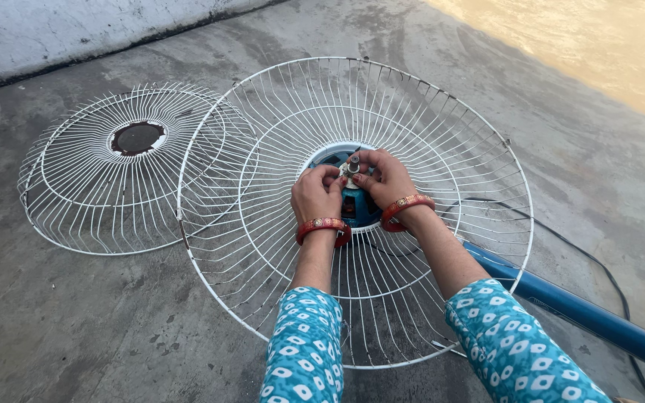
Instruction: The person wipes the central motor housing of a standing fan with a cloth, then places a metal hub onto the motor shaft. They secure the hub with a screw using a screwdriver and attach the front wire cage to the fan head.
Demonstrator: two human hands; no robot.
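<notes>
A large white wire fan guard point(278, 112) lies tilted on the blue fan motor point(357, 207), whose metal shaft point(353, 162) pokes up through the guard's centre hole. My left hand point(316, 195) grips the motor hub at the left of the shaft. My right hand point(387, 179) rests on the hub from the right, with fingertips pinching at the shaft. Both wrists wear red bangles, and both sleeves are teal with a white pattern.
A second white wire guard point(91, 194) with a dark centre disc point(136, 137) lies on the concrete floor to the left. The blue fan pole point(591, 317) and a black cable point(599, 265) run off to the lower right. A low wall point(54, 37) lines the back.
</notes>
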